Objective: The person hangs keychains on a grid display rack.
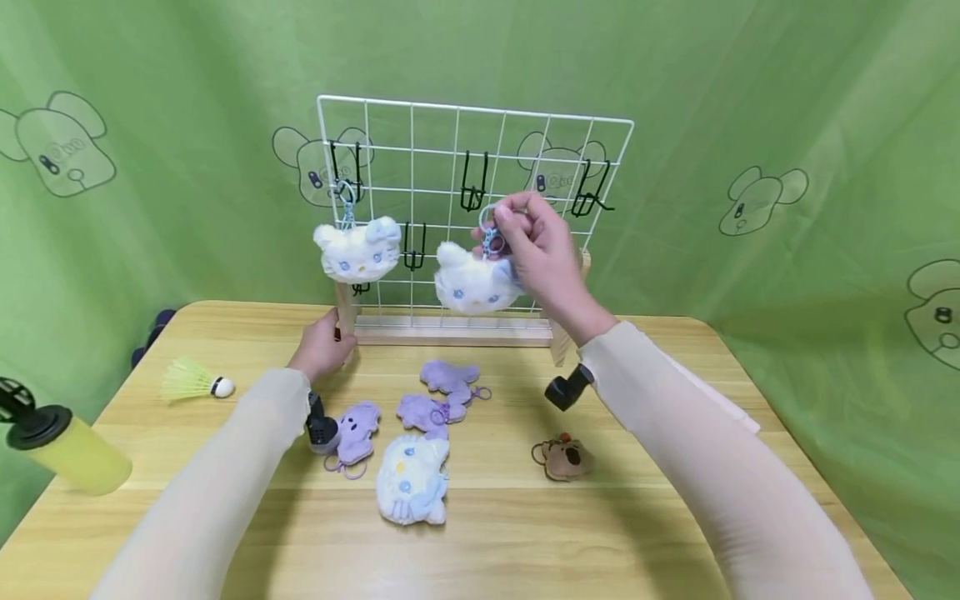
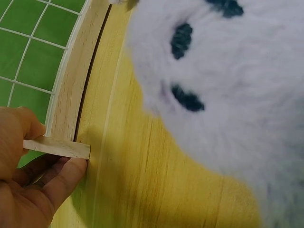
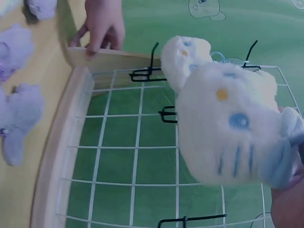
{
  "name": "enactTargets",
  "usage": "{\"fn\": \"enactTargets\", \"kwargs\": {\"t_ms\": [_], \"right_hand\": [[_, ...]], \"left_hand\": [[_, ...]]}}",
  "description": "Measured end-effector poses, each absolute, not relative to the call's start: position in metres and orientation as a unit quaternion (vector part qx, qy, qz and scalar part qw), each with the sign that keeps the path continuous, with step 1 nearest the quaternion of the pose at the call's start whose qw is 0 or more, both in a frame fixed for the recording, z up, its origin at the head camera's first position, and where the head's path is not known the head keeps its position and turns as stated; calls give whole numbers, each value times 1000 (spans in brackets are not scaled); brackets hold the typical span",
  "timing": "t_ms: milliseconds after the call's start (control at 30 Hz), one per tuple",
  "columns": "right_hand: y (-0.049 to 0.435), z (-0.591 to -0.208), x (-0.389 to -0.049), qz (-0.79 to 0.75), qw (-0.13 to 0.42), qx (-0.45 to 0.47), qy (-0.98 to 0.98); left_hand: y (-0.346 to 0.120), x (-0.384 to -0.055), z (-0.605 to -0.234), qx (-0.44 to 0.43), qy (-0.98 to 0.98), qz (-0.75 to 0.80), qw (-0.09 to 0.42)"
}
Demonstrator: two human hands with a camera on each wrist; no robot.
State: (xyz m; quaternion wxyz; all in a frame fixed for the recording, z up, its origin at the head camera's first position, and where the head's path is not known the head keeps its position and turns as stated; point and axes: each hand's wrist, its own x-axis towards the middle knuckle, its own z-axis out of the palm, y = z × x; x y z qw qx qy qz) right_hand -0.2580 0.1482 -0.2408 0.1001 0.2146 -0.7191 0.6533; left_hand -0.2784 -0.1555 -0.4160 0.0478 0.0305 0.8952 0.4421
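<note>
My right hand (image 1: 543,250) pinches the pale blue ring of a white plush cat-head keychain (image 1: 476,285), which dangles before the middle of a white wire grid rack (image 1: 457,107). In the right wrist view this plush (image 3: 209,128) fills much of the frame, showing blue eyes and whiskers. A matching cat-head keychain (image 1: 360,254) hangs from a black hook at the rack's left. My left hand (image 1: 322,343) grips the wooden foot of the rack; the left wrist view shows thumb and fingers on either side of that foot (image 2: 61,148).
Three purple plush keychains (image 1: 358,432), another white cat-head plush (image 1: 411,482) and a brown plush keychain (image 1: 568,460) lie on the table. A shuttlecock (image 1: 197,382) and a yellow bottle (image 1: 78,454) are at left. Black hooks (image 1: 474,182) stick out from the grid.
</note>
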Motion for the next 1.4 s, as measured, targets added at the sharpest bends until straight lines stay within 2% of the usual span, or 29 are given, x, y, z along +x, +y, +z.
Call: {"fn": "enactTargets", "kwargs": {"t_ms": [267, 800, 1233, 1400], "right_hand": [[129, -233, -277, 654, 82, 185, -729], [122, -238, -304, 655, 83, 128, -740], [122, -241, -309, 611, 116, 101, -776], [127, -241, -307, 578, 111, 90, -803]], "left_hand": [[-156, -279, -417, 31, 892, 448, 48], [-156, -280, -419, 28, 889, 453, 52], [-157, -282, -417, 28, 893, 446, 54], [-159, -283, -418, 27, 893, 447, 54]]}}
